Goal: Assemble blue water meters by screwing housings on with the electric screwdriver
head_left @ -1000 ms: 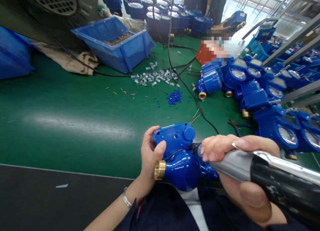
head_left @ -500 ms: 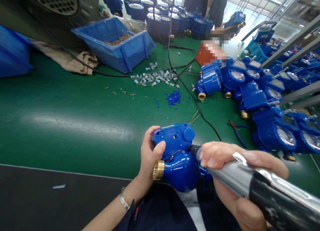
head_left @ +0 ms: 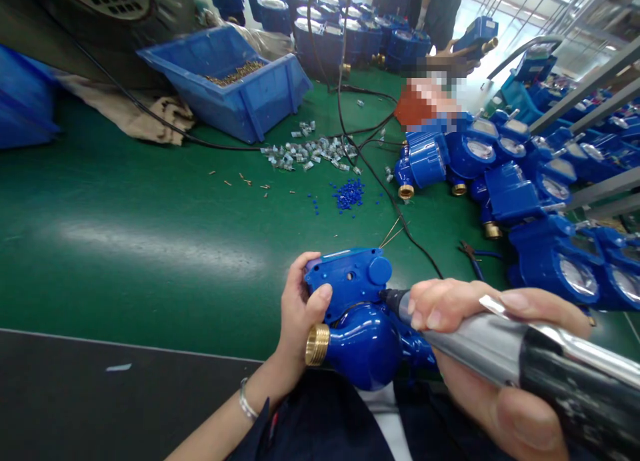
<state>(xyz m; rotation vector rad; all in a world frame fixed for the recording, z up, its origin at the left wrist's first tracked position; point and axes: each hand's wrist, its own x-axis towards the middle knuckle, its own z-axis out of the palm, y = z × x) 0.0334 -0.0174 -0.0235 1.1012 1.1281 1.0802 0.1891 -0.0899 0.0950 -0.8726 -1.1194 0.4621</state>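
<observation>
My left hand (head_left: 300, 308) grips a blue water meter (head_left: 367, 344) by its box-shaped cover, thumb on the flat underside and fingers around the far side. The meter lies tipped over at the bench's near edge, its brass threaded end pointing left. My right hand (head_left: 480, 341) is wrapped around a silver and black power screwdriver (head_left: 500, 351). The screwdriver's dark tip meets the right edge of the cover, close to the round blue body; the bit itself is hidden. Two thin brass-coloured rods (head_left: 393, 233) show just beyond the meter.
Blue cutting pliers (head_left: 473, 256) and rows of water meters (head_left: 530, 194) stand to the right. Ahead lie small blue plugs (head_left: 349, 194), clear plastic pieces (head_left: 307, 152), black cables (head_left: 370, 171) and a blue bin (head_left: 270, 104) of brass screws. A co-worker's hand (head_left: 463, 60) holds another meter at the back.
My right hand and the screwdriver have shifted slightly right, with the tip still at the cover's edge. My left hand keeps its grip, and the meter has barely moved.
</observation>
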